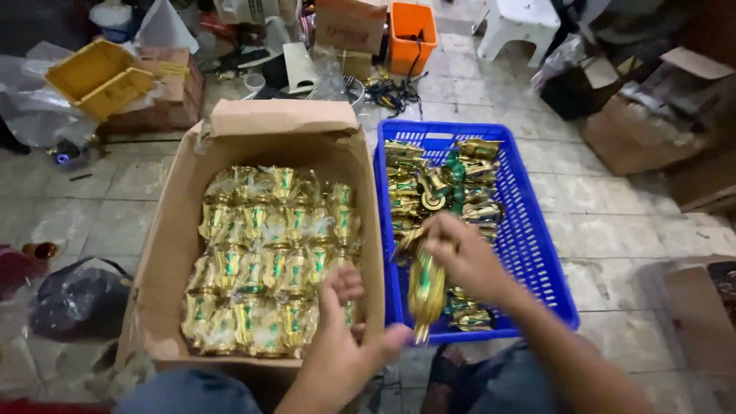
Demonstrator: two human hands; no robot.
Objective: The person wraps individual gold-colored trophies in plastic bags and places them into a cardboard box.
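Over the seam between the two containers, the right hand [460,257] is closed around a gold and green ornament [425,287], pinching it near the top so that its long body hangs straight down and stays clear of the box edge. It sits at about 5 o'clock from the middle of the view, above the near left corner of the blue crate [537,253]. That crate lies at 3 o'clock and holds a loose heap of unwrapped ornaments [445,188], tumbled any way, which suits a pile for picking from.

At 6 o'clock the left hand [341,337] rests at the near rim of the cardboard box [172,253] with fingers curled loosely and holding nothing, the fingertips just touching the nearest wrapped pieces. Those wrapped ornaments [264,253] stand in tight, even rows, each in clear film, so they brace one another and fill the box fully.

Farther off, a yellow bin [100,77] sits at 10 o'clock and an orange bin [410,34] at 12 o'clock on the tiled floor [613,230].
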